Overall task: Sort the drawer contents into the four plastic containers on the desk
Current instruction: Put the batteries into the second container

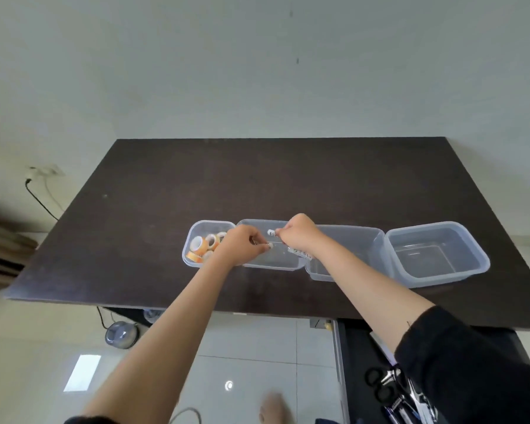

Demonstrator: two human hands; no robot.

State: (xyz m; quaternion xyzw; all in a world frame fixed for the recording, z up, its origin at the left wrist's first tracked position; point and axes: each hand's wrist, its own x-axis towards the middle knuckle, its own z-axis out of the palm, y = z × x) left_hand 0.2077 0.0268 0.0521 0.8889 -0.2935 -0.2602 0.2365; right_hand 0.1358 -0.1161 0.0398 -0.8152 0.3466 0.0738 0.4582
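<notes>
Sorting partly done: tape rolls (204, 243) fill the container (188, 252) at the row's left end, both hands (240, 244) (297, 237) pinch small white items over the second container (276, 264), the other two look empty, and scissors (386, 384) and pens remain in the open drawer (358, 362) under the surface's near edge.

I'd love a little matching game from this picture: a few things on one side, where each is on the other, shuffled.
Things:
1. orange tape rolls
2. scissors
3. far-right container
4. both hands, left hand and right hand

Places or states:
A. in the open drawer, lower right
B. over the second container from the left, pinching small white items
C. in the leftmost container
D. on the desk with nothing visible inside

Pairs: 1-C, 2-A, 3-D, 4-B
</notes>
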